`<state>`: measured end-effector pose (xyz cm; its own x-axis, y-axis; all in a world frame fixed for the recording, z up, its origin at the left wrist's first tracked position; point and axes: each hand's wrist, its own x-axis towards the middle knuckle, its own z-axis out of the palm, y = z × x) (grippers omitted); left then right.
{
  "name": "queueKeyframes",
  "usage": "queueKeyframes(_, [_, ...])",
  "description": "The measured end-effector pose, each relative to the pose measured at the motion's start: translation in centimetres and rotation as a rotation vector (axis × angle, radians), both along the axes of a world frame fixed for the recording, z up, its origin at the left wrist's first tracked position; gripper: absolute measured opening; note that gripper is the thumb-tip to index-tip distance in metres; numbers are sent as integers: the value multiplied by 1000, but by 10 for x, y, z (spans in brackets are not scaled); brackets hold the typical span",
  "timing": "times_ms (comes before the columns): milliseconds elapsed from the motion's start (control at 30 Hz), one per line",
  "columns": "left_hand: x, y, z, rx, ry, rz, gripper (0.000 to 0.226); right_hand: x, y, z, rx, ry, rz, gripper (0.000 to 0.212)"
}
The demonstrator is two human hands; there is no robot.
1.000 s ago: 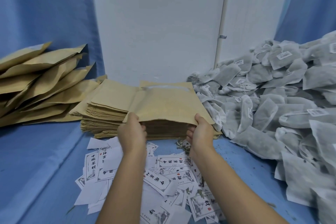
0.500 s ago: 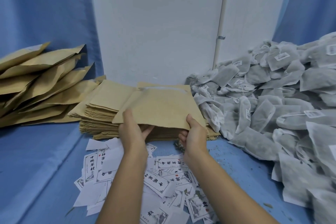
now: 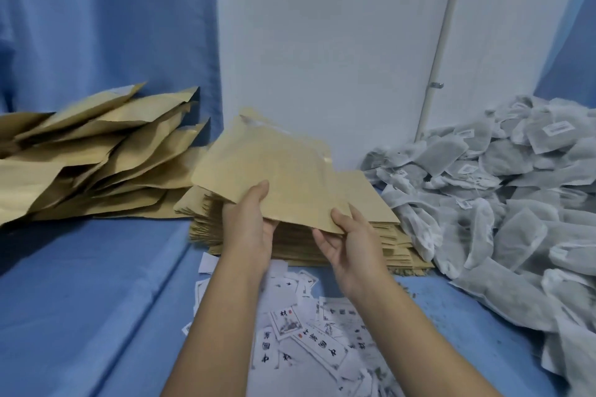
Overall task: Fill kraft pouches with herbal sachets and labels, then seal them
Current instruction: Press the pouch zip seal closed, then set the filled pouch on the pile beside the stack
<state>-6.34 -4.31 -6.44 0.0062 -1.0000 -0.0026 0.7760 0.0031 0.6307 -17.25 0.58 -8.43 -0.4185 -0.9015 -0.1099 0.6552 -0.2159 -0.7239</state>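
One flat kraft pouch (image 3: 274, 167) is tilted up above the stack of empty kraft pouches (image 3: 380, 235). My left hand (image 3: 248, 226) grips its near edge, thumb on top and fingers underneath. At the pouch's near right corner, my right hand (image 3: 350, 242) pinches it with the thumb on top. A big heap of grey herbal sachets (image 3: 503, 190) lies to the right. White printed labels (image 3: 309, 342) are scattered on the blue cloth below my forearms.
Filled kraft pouches (image 3: 90, 155) lie piled at the left against a blue curtain. A white wall panel with a thin pipe (image 3: 442, 51) stands behind. Bare blue cloth (image 3: 90, 293) stretches at the near left.
Both hands have lifted the top pouch off the stack and tipped its far end up and to the left. The view has shifted slightly.
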Motion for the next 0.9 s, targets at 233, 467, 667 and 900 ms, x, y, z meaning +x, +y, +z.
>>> queueKeyframes(233, [63, -47, 60, -174, 95, 86, 27, 80, -80, 69, -136, 103, 157, 41])
queueKeyframes(467, [153, -128, 109, -74, -361, 160, 13, 151, -172, 123, -174, 262, 236, 43])
queueKeyframes(667, [187, -190, 94, 87, -429, 113, 25, 177, -234, 118, -33, 387, 237, 32])
queueKeyframes(900, [182, -200, 79, 79, 81, 149, 14, 174, -245, 91, 13, -53, 285, 46])
